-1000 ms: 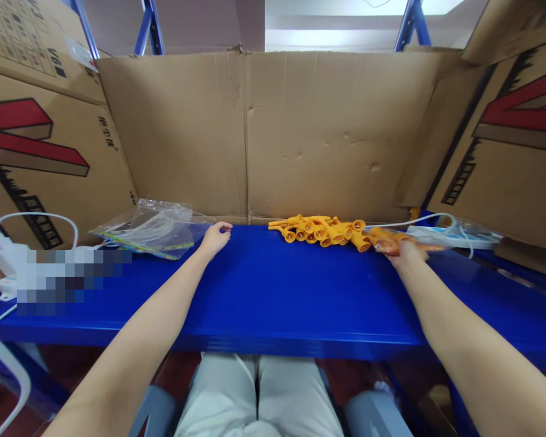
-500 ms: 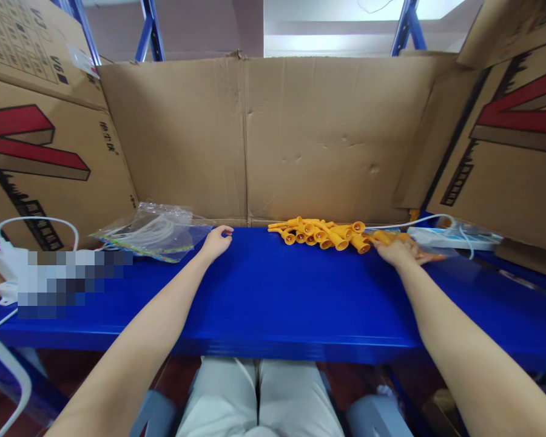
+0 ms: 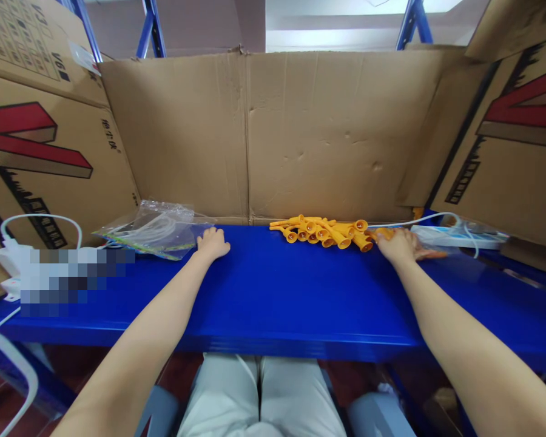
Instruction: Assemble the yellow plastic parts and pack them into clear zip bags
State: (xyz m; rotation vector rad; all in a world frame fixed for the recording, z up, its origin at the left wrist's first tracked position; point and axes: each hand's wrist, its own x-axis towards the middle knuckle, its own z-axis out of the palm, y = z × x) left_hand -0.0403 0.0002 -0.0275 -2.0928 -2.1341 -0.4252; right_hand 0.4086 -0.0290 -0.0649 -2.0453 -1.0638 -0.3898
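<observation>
Where the right grip (image 3: 399,247) rests, horns (image 3: 331,233) lie alongside.

Both bare arms stretch forward and spread well apart, one on each side of the legs (image 3: 222,394), which point ahead with a narrow gap between them. The left forearm (image 3: 141,340) slants inward to a nearly straight wrist (image 3: 202,260). The left hand (image 3: 213,244) is back up, its fingers bent and spread slightly, the thumb toward the right side. The right forearm (image 3: 455,328) slants inward too, its wrist (image 3: 406,267) close to straight. The right hand (image 3: 398,247) also faces back up, fingers bent downward, their tips largely hidden from sight.
</observation>
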